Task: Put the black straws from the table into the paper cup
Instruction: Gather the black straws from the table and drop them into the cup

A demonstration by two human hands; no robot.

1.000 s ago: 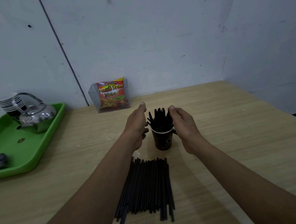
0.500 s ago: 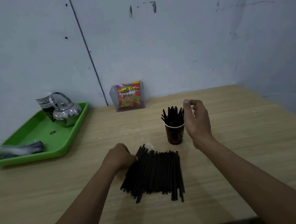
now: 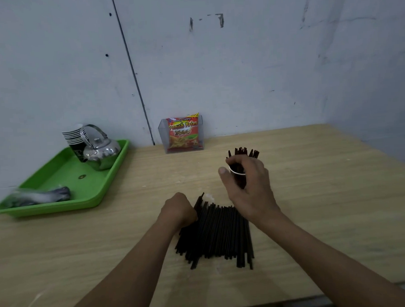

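The right hand [image 3: 247,186] has swung from beside the paper cup [image 3: 240,180] to in front of it — fingers loosely curled, grip empty. The left hand [image 3: 178,211] stays fisted, grip clamped on thin matte black straws [image 3: 220,234] heaped on the woodgrain table [image 3: 316,194]; others bristle from the cup.

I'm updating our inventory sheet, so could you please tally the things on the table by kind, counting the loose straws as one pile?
green tray: 1
metal kettle: 1
cup stack: 1
blurred wrapped bundle: 1
small round object: 1
snack packet: 1
clear holder: 1
paper cup with straws: 1
loose straw pile: 1
Total: 9
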